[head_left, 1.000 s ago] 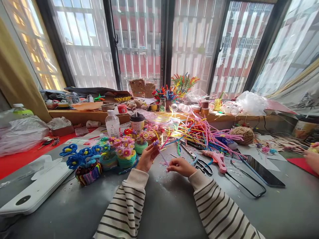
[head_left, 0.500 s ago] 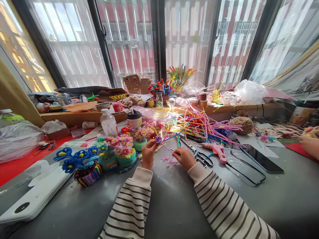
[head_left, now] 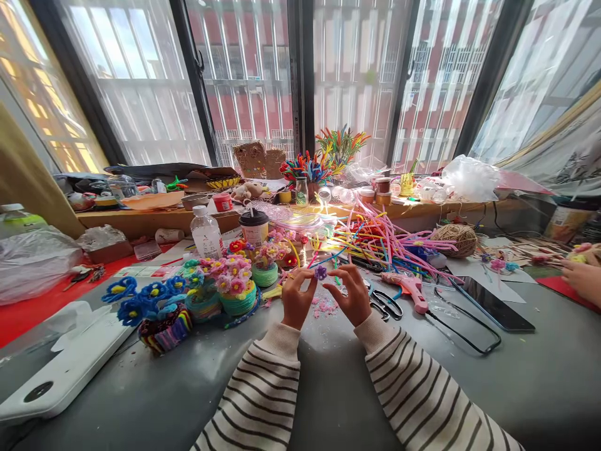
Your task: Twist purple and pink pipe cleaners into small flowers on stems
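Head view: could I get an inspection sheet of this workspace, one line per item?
Surface: grey table, with pink bits scattered on it.
Job's things: fuzzy purple flower, held above the table.
Clutter: heaped fuzzy sticks, scissors, pink glue gun, twine ball, potted blue flowers.
Hands: left hand pinches the flower; right hand has its forefinger close by, thumb apart; contact unclear.
Cables: black cord curves across the table from the glue gun.
Surroundings: windows above a crowded sill; another person's hand at the right edge.
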### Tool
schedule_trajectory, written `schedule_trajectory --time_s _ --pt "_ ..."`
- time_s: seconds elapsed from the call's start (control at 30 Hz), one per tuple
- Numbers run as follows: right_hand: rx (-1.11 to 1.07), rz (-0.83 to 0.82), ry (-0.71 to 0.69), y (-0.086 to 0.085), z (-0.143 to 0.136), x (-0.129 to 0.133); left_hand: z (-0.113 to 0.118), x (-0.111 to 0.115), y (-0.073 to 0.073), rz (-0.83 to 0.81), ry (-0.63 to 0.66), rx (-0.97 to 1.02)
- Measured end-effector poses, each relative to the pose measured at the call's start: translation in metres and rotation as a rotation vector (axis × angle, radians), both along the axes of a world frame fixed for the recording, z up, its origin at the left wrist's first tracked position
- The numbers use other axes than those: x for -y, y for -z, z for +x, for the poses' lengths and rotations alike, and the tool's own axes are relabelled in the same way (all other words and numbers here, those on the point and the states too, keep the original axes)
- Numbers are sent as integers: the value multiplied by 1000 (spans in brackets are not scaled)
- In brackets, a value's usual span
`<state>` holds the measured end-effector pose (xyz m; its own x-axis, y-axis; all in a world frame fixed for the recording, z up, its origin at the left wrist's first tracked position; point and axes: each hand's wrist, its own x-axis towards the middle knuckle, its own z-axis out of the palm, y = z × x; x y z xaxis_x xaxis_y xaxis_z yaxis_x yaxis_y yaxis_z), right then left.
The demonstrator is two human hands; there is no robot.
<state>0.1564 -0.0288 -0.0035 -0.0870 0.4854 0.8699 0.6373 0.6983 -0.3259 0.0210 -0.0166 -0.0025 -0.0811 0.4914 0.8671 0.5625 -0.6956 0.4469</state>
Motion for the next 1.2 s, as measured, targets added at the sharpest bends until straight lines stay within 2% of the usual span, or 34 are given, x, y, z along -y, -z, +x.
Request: schedule_trajectory --time_s 0.23,0.5,0.6,0.83,1.2 --pt "75 101 36 1 1 -3 4 3 0 78 31 -106" --pt "56 153 42 -3 -4 0 5 4 3 182 -90 -264" --pt "28 114 19 -2 -4 0 4 5 3 205 -133 -325" --pt "-68 -99 -55 1 -3 -4 4 5 1 155 -230 -460" --pt "-55 -82 -31 8 -4 -7 5 3 5 98 -271 -478"
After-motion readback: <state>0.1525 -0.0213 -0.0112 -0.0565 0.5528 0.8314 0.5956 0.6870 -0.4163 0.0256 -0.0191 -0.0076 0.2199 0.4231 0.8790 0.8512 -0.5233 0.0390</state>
